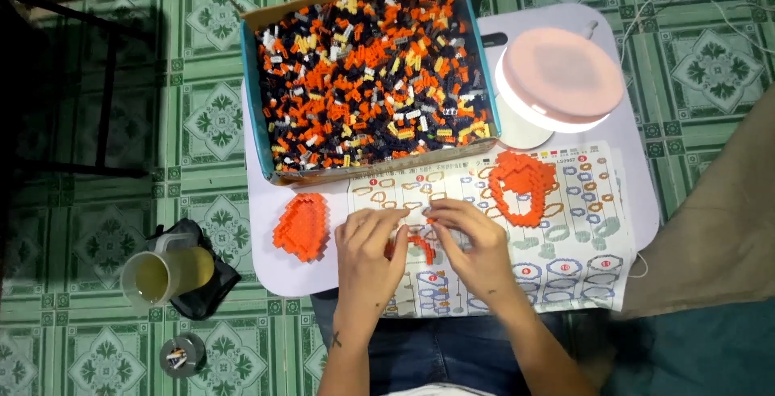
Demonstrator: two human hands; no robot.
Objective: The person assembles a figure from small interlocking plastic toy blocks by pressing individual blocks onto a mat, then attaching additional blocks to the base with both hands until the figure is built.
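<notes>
While both hands pinched together over the instruction sheet [565, 238], the left hand [367, 255] and right hand [476, 247] were closed on a small orange brick piece [416, 244] held between their fingertips. It looked fragile; too hard a squeeze could likely snap its rows apart and scatter bricks across the sheet. Just left of the left hand lay a finished orange block [303, 225]. Beyond the right hand sat an orange ring assembly [521, 186], which a careless wrist might knock. Farthest ahead stood the blue-edged cardboard box [250, 81] of orange, black and yellow bricks.
</notes>
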